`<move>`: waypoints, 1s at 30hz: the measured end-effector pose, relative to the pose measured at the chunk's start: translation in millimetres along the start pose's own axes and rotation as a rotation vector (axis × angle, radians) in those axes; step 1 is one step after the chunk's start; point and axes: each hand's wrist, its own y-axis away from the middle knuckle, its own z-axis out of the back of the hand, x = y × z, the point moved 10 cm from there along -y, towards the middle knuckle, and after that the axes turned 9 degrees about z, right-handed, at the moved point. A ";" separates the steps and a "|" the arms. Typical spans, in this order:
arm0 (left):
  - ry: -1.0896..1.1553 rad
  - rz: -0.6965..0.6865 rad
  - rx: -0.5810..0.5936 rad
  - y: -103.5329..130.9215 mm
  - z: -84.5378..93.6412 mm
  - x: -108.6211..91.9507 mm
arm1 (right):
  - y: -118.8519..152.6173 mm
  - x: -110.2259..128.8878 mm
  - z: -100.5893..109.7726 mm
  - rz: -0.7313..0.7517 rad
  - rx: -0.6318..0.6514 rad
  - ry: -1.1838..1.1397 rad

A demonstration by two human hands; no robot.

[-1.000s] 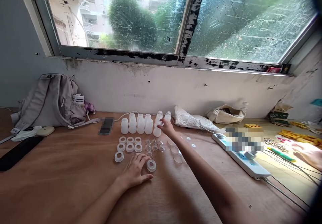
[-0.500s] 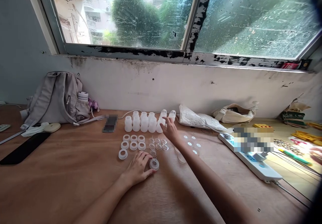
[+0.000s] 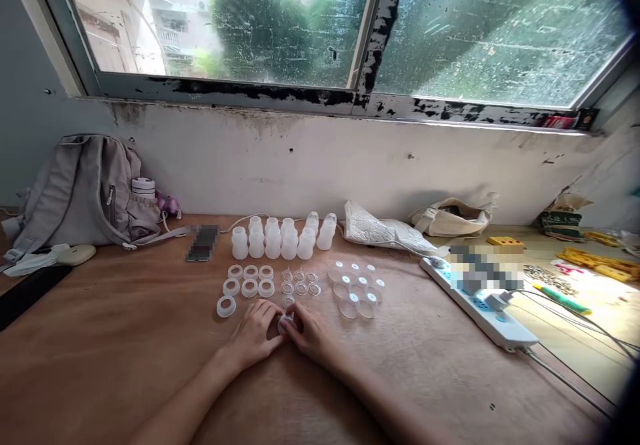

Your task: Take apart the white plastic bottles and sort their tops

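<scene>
On the brown table, a small translucent plastic ring cap [image 3: 284,325] sits between my two hands, mostly covered by fingers. My left hand [image 3: 256,330] curls around its left side, with the thumb at the near edge. From the right, my right hand [image 3: 311,333] has its thumb and fingers closed on the same cap. Just beyond are white rings [image 3: 249,288] in rows, and beside them several clear thin-stemmed pieces [image 3: 301,287]. To the right lie clear discs [image 3: 349,307] with pale centres. Frosted white bottles [image 3: 273,239] stand in a cluster farther back.
At the back left are a grey backpack [image 3: 95,191] and a blurred-out phone [image 3: 203,243]. A white padded pouch [image 3: 385,230] and a cream bag [image 3: 453,220] lie along the wall. The power strip [image 3: 480,308] and its cables run along the right side.
My right hand has come back from the bottles to the ring cap beside my left hand. The view has shifted slightly, and the clear discs are now uncovered.
</scene>
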 end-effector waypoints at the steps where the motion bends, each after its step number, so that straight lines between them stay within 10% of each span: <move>1: 0.010 0.005 0.002 -0.4 -0.1 0.5 | -0.2 -0.5 0.3 -0.001 -0.008 -0.014; 30: 0.020 0.056 0.002 -1.7 -2.7 11.0 | 2.3 -1.6 -0.8 -0.089 0.139 -0.499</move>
